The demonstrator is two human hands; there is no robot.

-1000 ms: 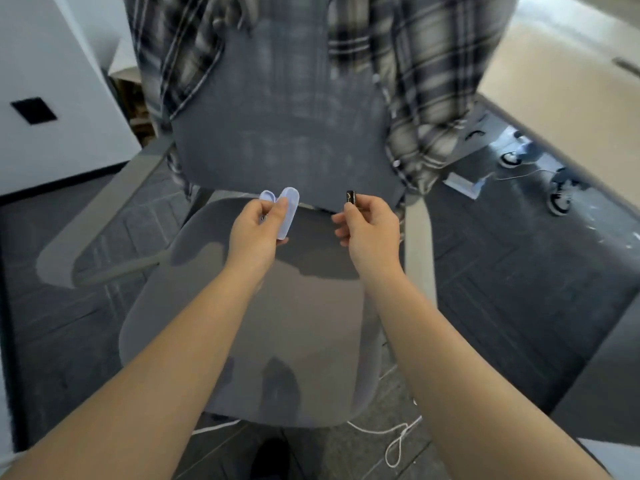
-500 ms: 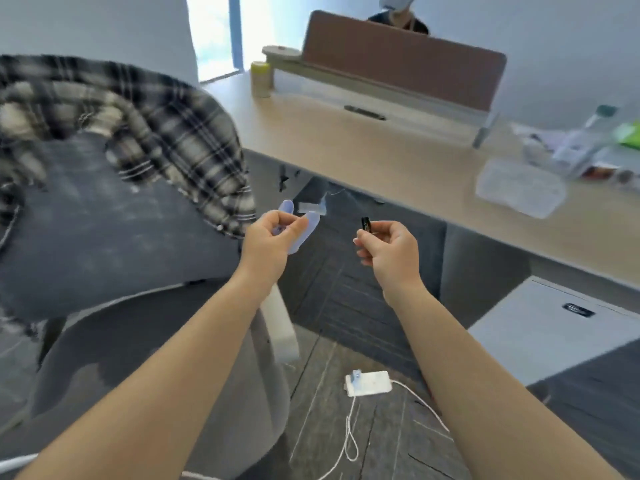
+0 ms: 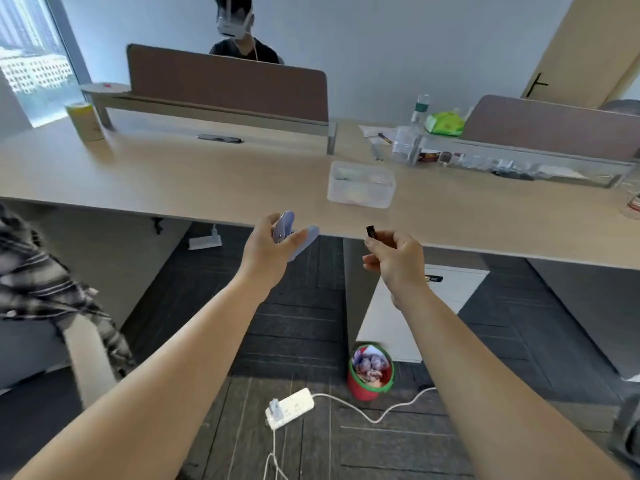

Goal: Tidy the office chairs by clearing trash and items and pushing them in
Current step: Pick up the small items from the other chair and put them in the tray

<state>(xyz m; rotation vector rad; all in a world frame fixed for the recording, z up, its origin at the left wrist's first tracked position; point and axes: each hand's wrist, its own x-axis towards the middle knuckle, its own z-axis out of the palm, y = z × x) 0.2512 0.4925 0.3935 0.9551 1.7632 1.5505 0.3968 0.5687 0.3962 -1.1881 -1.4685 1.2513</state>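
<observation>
The left hand [image 3: 266,249] holds its grip closed on a pale lilac clip-like object [image 3: 294,237], thumb across it, one arm of the object poking up past the fingers and the other slanting out to the right. The right hand [image 3: 394,258] pinches a small dark item [image 3: 370,232] between thumb and forefinger, the item standing up above the fingertips. Both hands hang in the air just in front of the near edge of the long wooden worktop [image 3: 207,181].

On the worktop, just beyond the hands, sits a clear plastic box [image 3: 361,184]; something pale lies inside, too blurred to name. A yellowish cylindrical tub [image 3: 85,121] stands far left, and a clear bottle [image 3: 419,109] and a green bag [image 3: 445,123] sit near the right divider.

On the floor below the right forearm stands a small red bin with a green rim [image 3: 370,372], filled to the top with crumpled wrappers and paper. A white power strip [image 3: 291,407] lies beside it, cable trailing.

The office chair [image 3: 86,355] is at the left edge, a plaid shirt [image 3: 41,282] draped over it, well apart from both hands.
</observation>
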